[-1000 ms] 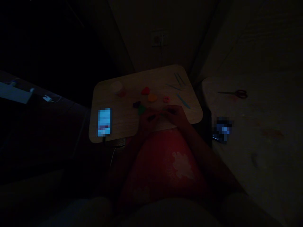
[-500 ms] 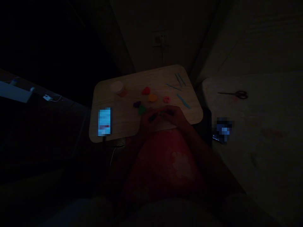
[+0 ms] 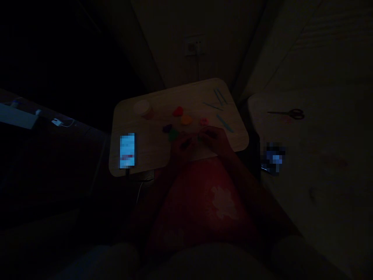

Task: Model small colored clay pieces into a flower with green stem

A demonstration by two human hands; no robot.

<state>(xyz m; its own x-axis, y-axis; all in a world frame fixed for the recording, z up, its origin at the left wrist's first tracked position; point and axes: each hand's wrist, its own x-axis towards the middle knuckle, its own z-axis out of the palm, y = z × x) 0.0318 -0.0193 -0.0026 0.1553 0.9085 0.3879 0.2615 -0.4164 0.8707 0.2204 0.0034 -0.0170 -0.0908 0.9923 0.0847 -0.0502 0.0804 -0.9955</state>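
Desk [image 3: 151,153], pale and wood-grained, carries all work pieces; lighting is very low. Small green piece [image 3: 199,137] is located between the two hands, above the near edge of the desk. Right hand [image 3: 215,139]: thumb and fingertips pinch the small green piece. Left hand [image 3: 180,148]: fingers curled toward the right hand; whether they grip anything cannot be told in this shadow.

Reference positions: green lump [image 3: 173,135] lies just beside the left hand, with the dark purple lump [image 3: 167,128] adjoining it. Orange piece [image 3: 186,119] and red piece [image 3: 178,111] lie beyond, near each other. Pink piece [image 3: 204,121] lies just past the right hand. Blue knife-shaped tool [image 3: 225,123] lies to the right, apart from both hands.

Handling notes, by judgement:

1. Use light, even fingertip pressure. The small green piece appears soft; a hard pinch would probably flatten it or leave prints.
2. Steady the work with the left hand and make fine adjustments with the right.
3. Hold the work over the desk so that a dropped bit lands on the top.
4. Avoid brushing the green lump or the pink piece; contact could smear colours together.
5. Increase lighting if possible; small details are hard to check here.
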